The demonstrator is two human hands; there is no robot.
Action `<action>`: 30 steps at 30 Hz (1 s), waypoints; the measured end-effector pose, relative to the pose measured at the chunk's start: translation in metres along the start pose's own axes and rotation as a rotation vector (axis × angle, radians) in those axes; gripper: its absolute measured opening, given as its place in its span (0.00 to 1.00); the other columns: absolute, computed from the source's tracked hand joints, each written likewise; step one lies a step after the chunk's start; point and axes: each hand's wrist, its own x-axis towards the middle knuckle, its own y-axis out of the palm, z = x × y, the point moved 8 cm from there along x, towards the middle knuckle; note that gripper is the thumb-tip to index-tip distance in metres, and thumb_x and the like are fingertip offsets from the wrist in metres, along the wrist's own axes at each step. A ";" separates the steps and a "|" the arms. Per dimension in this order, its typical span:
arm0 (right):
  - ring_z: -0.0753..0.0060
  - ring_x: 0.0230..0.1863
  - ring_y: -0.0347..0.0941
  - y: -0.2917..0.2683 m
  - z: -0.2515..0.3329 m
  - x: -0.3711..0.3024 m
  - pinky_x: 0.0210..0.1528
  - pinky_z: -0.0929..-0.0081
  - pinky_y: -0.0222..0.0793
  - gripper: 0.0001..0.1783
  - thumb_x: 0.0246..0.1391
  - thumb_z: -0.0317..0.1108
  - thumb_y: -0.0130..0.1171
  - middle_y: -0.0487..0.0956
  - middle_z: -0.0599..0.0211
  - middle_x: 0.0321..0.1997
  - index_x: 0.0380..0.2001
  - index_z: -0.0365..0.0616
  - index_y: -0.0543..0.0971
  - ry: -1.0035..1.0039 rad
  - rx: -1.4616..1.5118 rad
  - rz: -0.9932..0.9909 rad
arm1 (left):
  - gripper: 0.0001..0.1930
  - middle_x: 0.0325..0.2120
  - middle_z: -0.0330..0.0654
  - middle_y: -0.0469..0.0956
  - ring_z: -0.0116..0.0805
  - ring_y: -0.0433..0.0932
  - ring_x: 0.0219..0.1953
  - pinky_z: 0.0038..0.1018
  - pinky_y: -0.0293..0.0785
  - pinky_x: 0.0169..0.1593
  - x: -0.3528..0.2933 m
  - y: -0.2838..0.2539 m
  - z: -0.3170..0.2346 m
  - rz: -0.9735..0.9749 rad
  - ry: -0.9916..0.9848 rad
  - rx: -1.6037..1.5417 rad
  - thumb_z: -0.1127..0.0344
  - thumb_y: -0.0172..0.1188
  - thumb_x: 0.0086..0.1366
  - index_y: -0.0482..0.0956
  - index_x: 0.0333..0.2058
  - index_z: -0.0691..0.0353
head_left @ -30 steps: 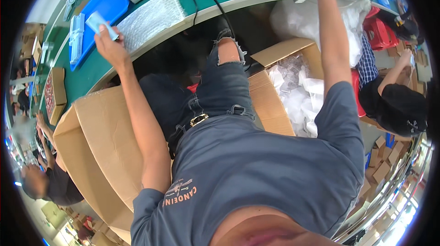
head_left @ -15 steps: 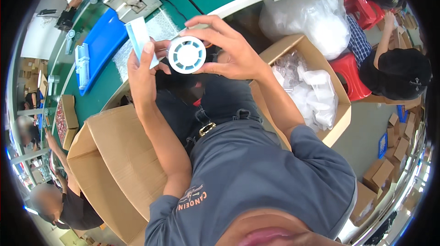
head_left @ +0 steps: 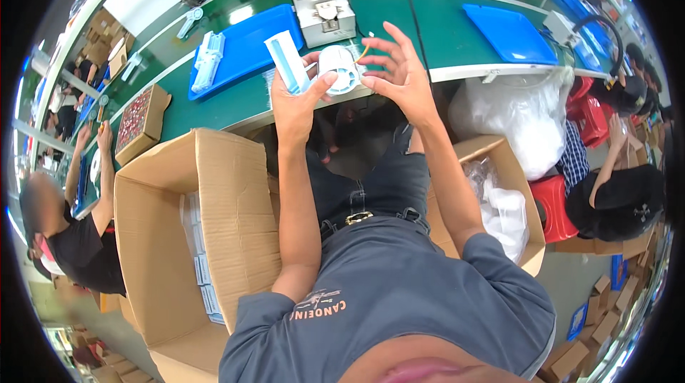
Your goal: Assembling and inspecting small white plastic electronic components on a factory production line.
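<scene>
My left hand (head_left: 296,108) is closed on two plastic parts above the bench edge. One is a long white and pale-blue trough-shaped shell (head_left: 288,62), standing tilted between thumb and palm. The other is a white drum-shaped housing (head_left: 337,63) with slots round its end, gripped by thumb and fingers. A thin orange wire (head_left: 365,52) comes off the housing toward my right hand (head_left: 401,76). The right fingers are spread, and its thumb tip is close beside the housing; whether it touches, I cannot tell.
Behind my hands, a grey-white fixture (head_left: 321,15) stands on the green bench (head_left: 389,19). A blue tray (head_left: 250,40) bears pale-blue parts. Open cartons flank me: the left carton (head_left: 239,197) with boxes, the right carton (head_left: 531,233) with clear plastic pieces. Co-workers sit at both sides.
My view has shifted, showing more of the bench. The housing has tilted from face-on to show its side. My right hand's fingers have come off it and spread.
</scene>
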 end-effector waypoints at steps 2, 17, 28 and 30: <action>0.66 0.57 0.70 0.010 -0.014 0.000 0.55 0.70 0.71 0.35 0.53 0.25 0.66 0.72 0.56 0.59 0.64 0.41 0.67 -0.007 0.020 -0.036 | 0.28 0.45 0.48 0.79 0.34 0.81 0.45 0.20 0.79 0.32 -0.001 -0.010 0.004 -0.035 0.045 0.053 0.71 0.74 0.54 0.70 0.51 0.70; 0.86 0.27 0.69 0.024 -0.065 0.090 0.29 0.85 0.65 0.08 0.60 0.28 0.61 0.85 0.65 0.34 0.41 0.36 0.83 -0.040 0.031 -0.128 | 0.23 0.33 0.41 0.75 0.28 0.74 0.34 0.27 0.71 0.40 0.067 -0.083 0.054 -0.312 0.012 0.373 0.49 0.64 0.65 0.71 0.40 0.66; 0.88 0.22 0.65 0.057 -0.086 0.077 0.26 0.83 0.62 0.05 0.51 0.27 0.68 0.81 0.74 0.25 0.32 0.39 0.84 -0.105 -0.377 -0.176 | 0.22 0.38 0.48 0.79 0.41 0.78 0.43 0.39 0.69 0.52 0.087 -0.076 0.084 -0.189 -0.102 -0.252 0.44 0.39 0.76 0.67 0.42 0.58; 0.86 0.22 0.65 0.058 -0.085 0.077 0.26 0.83 0.62 0.05 0.50 0.27 0.68 0.81 0.73 0.26 0.32 0.39 0.84 -0.136 -0.399 -0.177 | 0.23 0.39 0.49 0.78 0.41 0.78 0.44 0.40 0.69 0.52 0.087 -0.073 0.086 -0.176 -0.088 -0.227 0.43 0.37 0.76 0.66 0.43 0.59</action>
